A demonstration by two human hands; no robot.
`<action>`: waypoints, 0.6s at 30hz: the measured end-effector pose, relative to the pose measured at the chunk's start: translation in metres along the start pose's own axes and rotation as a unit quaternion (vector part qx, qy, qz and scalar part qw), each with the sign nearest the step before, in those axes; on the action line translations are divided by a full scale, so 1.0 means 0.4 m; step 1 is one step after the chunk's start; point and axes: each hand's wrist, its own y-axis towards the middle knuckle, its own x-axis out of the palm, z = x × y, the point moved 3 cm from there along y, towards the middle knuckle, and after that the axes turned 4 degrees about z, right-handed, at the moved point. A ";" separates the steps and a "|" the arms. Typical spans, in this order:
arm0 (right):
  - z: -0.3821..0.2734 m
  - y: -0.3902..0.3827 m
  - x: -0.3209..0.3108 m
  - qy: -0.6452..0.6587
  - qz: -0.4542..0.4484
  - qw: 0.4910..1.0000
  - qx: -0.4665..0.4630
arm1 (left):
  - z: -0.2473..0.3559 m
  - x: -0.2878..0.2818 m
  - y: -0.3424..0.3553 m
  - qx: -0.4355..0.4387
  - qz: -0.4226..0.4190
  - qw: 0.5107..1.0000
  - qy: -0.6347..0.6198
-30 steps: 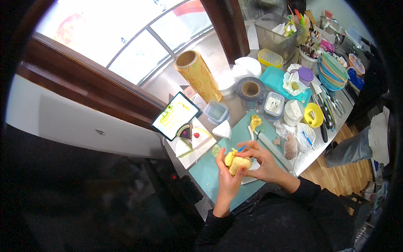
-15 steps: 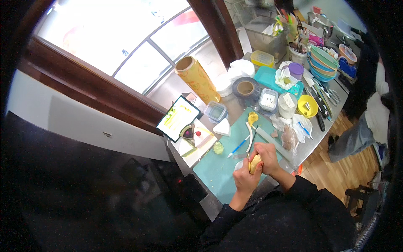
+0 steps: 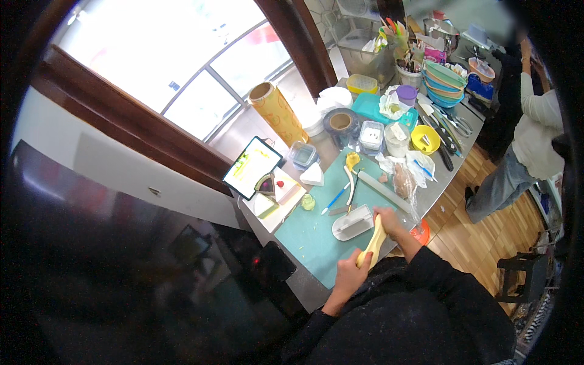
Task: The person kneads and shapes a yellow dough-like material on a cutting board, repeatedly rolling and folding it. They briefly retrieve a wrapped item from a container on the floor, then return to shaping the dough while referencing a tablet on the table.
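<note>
A lump of pale yellow dough or fondant (image 3: 373, 241) is drawn out into a strip between my two hands. My left hand (image 3: 351, 272) is closed on its lower end, and my right hand (image 3: 390, 222) grips the upper end. Both hands are over the near right part of a teal mat (image 3: 310, 250). Just beyond them lies a white smoother with a raised handle (image 3: 353, 224). A blue-tipped modelling tool (image 3: 334, 199), a curved white strip with a yellow end (image 3: 351, 179) and a pale rolling pin (image 3: 384, 190) rest farther up the mat.
A tablet (image 3: 252, 167) leans behind a board with cake-slice models (image 3: 283, 191). Plastic tubs (image 3: 302, 155), a roll of film (image 3: 340, 125), a yellow bowl (image 3: 425, 139) and knives (image 3: 447, 146) crowd the table's far side. Another person (image 3: 517, 149) stands at the right.
My hands have moved apart, pulling the rounded yellow lump into a long strip. The white smoother, mostly hidden before, now shows. The whole view has shifted slightly.
</note>
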 end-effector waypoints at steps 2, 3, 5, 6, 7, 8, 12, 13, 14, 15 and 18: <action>-0.046 -0.011 -0.028 0.175 -0.054 0.973 0.144 | -0.026 -0.027 0.003 -0.114 -0.060 0.977 -0.169; -0.097 -0.027 -0.050 0.075 -0.039 0.996 0.024 | -0.034 -0.039 0.021 -0.152 -0.084 0.941 -0.290; -0.195 -0.077 -0.054 -0.162 0.058 0.970 -0.171 | -0.030 -0.042 0.055 -0.158 -0.077 0.885 -0.431; -0.231 -0.123 -0.011 -0.237 0.065 0.921 -0.303 | -0.020 -0.035 0.081 -0.129 -0.046 0.880 -0.455; -0.254 -0.188 0.041 -0.306 0.071 0.848 -0.427 | -0.007 -0.025 0.102 -0.098 -0.031 0.874 -0.475; -0.279 -0.235 0.070 -0.376 0.051 0.735 -0.563 | 0.003 -0.022 0.119 -0.083 0.003 0.879 -0.469; -0.314 -0.219 0.017 -0.113 0.080 0.918 -0.371 | 0.073 -0.002 0.126 0.001 0.060 0.913 -0.402; -0.319 -0.195 -0.010 -0.045 0.147 0.928 -0.339 | 0.093 0.002 0.115 0.025 0.047 0.939 -0.339; -0.320 -0.172 -0.037 0.024 0.205 0.923 -0.324 | 0.112 0.008 0.109 0.048 0.042 0.959 -0.277; -0.309 -0.151 -0.036 -0.027 0.173 0.946 -0.273 | 0.135 0.018 0.106 0.098 0.053 0.968 -0.223; -0.265 -0.086 -0.030 -0.102 0.100 0.973 -0.181 | 0.153 0.058 0.106 0.066 -0.009 0.978 -0.197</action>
